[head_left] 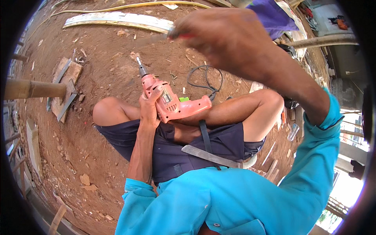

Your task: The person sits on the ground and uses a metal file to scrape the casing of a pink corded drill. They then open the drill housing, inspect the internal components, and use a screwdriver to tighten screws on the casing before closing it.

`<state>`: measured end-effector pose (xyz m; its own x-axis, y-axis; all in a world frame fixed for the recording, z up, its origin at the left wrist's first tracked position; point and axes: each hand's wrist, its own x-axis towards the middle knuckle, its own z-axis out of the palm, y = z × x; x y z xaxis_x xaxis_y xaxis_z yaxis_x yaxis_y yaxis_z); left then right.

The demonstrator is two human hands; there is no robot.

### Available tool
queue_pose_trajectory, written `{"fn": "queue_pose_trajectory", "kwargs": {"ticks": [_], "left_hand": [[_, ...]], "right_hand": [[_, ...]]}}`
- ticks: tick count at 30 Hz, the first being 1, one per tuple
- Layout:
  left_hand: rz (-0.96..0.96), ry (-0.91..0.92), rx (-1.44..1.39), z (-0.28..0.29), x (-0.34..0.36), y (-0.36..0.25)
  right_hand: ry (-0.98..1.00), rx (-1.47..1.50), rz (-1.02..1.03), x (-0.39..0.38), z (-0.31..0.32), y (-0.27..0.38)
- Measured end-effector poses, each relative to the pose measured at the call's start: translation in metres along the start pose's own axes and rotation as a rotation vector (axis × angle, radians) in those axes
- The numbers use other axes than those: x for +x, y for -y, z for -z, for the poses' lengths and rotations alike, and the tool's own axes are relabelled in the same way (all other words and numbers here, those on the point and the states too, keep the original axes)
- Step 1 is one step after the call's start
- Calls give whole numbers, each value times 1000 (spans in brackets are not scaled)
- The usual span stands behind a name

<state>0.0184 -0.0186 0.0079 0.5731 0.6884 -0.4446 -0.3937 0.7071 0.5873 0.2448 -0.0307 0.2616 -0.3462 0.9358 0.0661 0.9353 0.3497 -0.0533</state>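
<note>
My left hand [149,105] is wrapped around the body of a red power drill [168,100] above my crossed legs. The drill's silver bit [138,61] points up and away from me, and its handle lies to the right. A black cord [205,74] loops on the ground beyond it. Raised high and close to the camera, my right hand [219,37] is closed on a thin tool with a dark and red handle, possibly a screwdriver. Motion smears its shaft, so its kind is uncertain. A flat grey metal strip [207,156] rests across my lap.
Dirt ground [102,78] with scattered chips and screws surrounds me. A whitish plank [117,18] lies at the far side. To the left, a bamboo pole [35,89] meets wood pieces with metal strips [67,105]. Purple cloth [270,17] lies far right; a clear bottle [292,132] lies right.
</note>
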Motion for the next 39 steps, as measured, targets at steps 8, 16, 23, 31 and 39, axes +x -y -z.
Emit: {"fn": "queue_pose_trajectory", "kwargs": {"ticks": [8, 16, 23, 31, 39], "left_hand": [[208, 79, -203, -1, 20, -29], [376, 23, -220, -10, 38, -52], [292, -132, -128, -15, 21, -64], [-103, -21, -267, -45, -54, -104], [-410, -75, -415, -36, -141, -101]], "right_hand": [[73, 664, -388, -72, -100, 19], [-335, 146, 138, -69, -138, 34], [-405, 79, 329, -75, -144, 24], [-649, 267, 362, -47, -130, 49], [-739, 390, 406, -36, -128, 117]]}}
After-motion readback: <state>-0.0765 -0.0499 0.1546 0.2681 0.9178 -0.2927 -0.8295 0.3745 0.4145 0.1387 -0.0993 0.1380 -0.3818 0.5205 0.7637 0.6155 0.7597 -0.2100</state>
